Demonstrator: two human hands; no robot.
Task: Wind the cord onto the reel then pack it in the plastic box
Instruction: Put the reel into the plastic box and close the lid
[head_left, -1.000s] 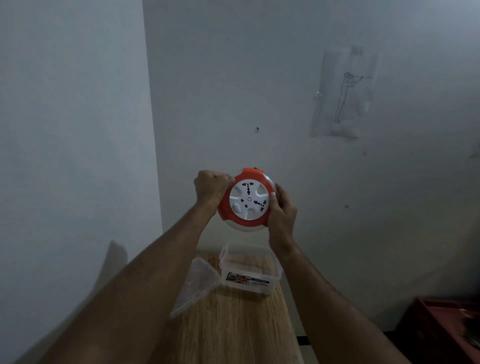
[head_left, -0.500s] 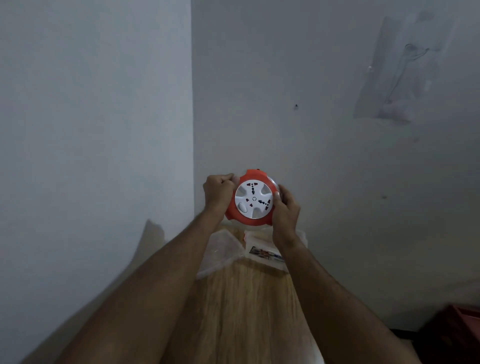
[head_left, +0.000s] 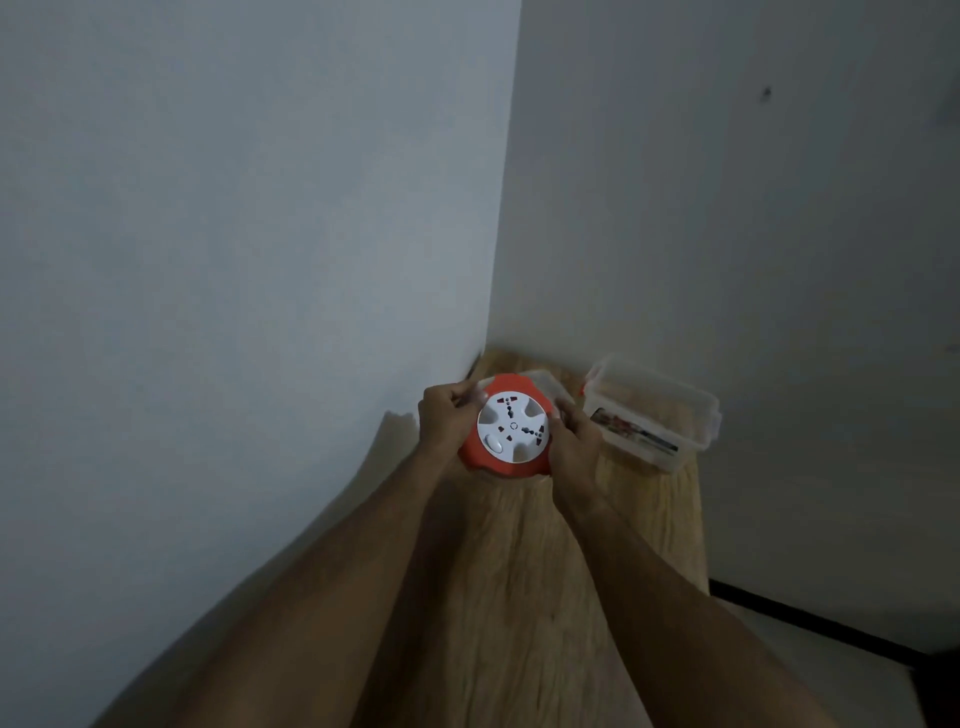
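Both forearms reach forward over the wooden worktop. The left hand curls in a closed grip on the left edge of the reel; the right hand clasps its right edge, fingers wrapped. The orange reel, white socket face up, hangs above the worktop. The clear plastic box sits open to the right, near the wall.

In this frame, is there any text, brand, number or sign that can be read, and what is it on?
No text can be read.
Printed label on the front wall of the clear plastic box: coloured picture and dark strip, too blurred to read.
White socket face of the round orange cord reel: only socket holes, a small ring mark and an oval button; no legible lettering.
Wooden table and walls: no writing visible.
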